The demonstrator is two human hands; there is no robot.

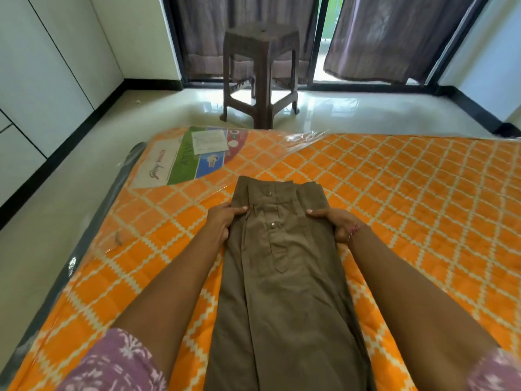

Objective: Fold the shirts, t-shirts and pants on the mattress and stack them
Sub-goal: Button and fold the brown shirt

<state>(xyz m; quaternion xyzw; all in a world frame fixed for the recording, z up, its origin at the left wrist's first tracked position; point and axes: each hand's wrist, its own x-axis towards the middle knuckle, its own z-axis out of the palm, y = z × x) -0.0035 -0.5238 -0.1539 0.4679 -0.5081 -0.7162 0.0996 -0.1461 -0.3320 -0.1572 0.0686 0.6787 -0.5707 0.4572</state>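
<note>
Gripping the pants [282, 263] at both side edges near the waist, your left hand [222, 218] and right hand [335, 221] curl their fingers around the cloth. The pants lie on the mattress [408, 193], long axis running away from you, waist at the far end. Its plastic cover looks slippery, so an uneven pull could skew the legs.

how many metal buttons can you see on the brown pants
2. One button sits near the waistband at the far end of the pants; the other button is just below it, between the two hands. More may be hidden in the folds.
</note>
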